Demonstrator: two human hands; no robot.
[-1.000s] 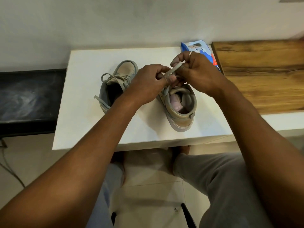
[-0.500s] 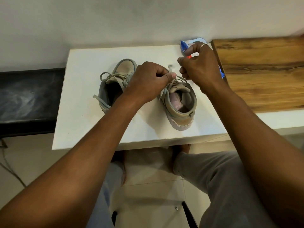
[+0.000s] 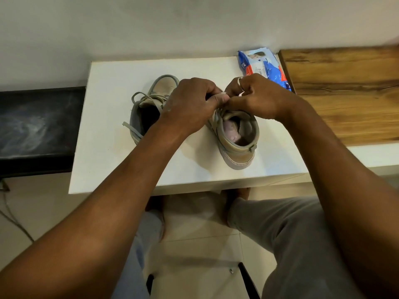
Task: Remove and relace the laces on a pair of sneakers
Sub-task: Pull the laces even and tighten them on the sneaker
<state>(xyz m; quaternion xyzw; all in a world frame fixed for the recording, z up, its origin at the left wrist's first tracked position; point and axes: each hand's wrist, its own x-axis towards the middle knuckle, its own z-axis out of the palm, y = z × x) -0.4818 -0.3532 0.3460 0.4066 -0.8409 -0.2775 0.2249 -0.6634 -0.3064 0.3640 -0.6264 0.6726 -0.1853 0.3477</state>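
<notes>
Two beige high-top sneakers stand on a white table (image 3: 112,160), toes pointing away from me. The left sneaker (image 3: 149,108) is laced, with loose lace ends hanging over its side. Over the front of the right sneaker (image 3: 237,143) my two hands meet. My left hand (image 3: 190,104) has its fingers curled and pinches the pale lace (image 3: 216,118) at the fingertips. My right hand (image 3: 257,98), a ring on one finger, is curled against it and pinches the same lace. The eyelets and most of the lace are hidden under my hands.
A blue and white plastic packet (image 3: 263,65) lies at the table's back right. A wooden surface (image 3: 345,93) adjoins on the right, a black bench (image 3: 36,126) on the left. The wall is close behind. My knees and feet are below the table's front edge.
My right hand came back from the far right, near the packet, down to the left hand. Both hands now meet over the right sneaker's front.
</notes>
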